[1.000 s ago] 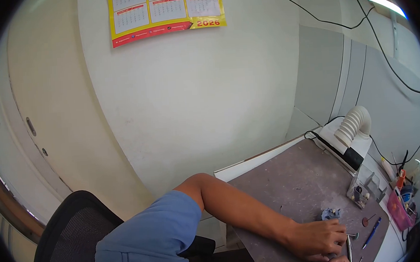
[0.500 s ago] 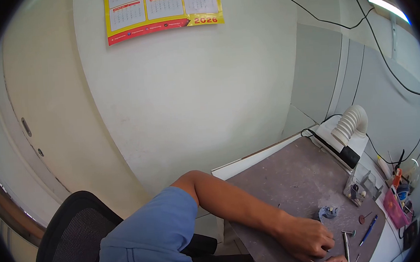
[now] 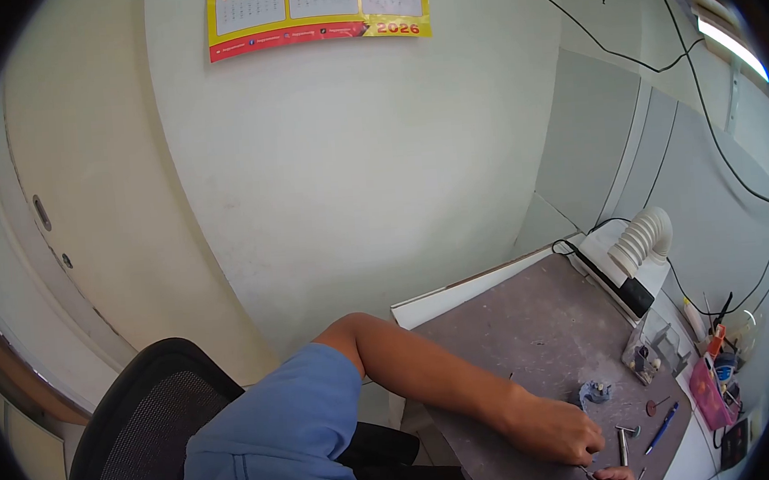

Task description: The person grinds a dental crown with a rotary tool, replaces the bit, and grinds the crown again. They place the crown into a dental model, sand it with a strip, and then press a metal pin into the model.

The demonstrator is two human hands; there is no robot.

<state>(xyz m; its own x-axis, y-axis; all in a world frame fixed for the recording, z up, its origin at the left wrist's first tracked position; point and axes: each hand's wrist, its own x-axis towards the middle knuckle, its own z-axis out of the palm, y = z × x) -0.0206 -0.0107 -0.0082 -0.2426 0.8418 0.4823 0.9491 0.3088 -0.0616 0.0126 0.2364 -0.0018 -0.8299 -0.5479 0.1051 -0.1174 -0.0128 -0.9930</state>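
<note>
Slim metal piece point(image 3: 588, 473) below the blue-grey model point(image 3: 596, 392), on the side nearer the body, with only a short gleaming length in sight between the left grip point(image 3: 554, 429) and the right grip point(image 3: 617, 478). Right grip apparently closed on one end of that piece, partly cut off by the lower edge of view. Left grip just below and to the left of the model, back of the hand upward, fingers curled under; cannot tell whether clenched on the same piece or merely bent beside it. By judgement, engaged in close two-handed fine work on the slim metal piece, with the model itself set down on the tabletop point(image 3: 489, 331). For the next move, most likely a need for a steady right pinch, small finger motions rather than a sweep of the arm, and enough clearance not to nudge the model with the left knuckles. Below and right of the model, a T-shaped metal tool point(image 3: 623, 448); farther right of the model, a red disc point(image 3: 652, 408) on a thin shaft and, a little lower, a blue pen point(image 3: 662, 427). Up and right of the model, a clear box point(image 3: 643, 360); well to the right, a pink container point(image 3: 712, 395); farther up, a white device point(image 3: 601, 256) with a ribbed hose point(image 3: 650, 237).
</note>
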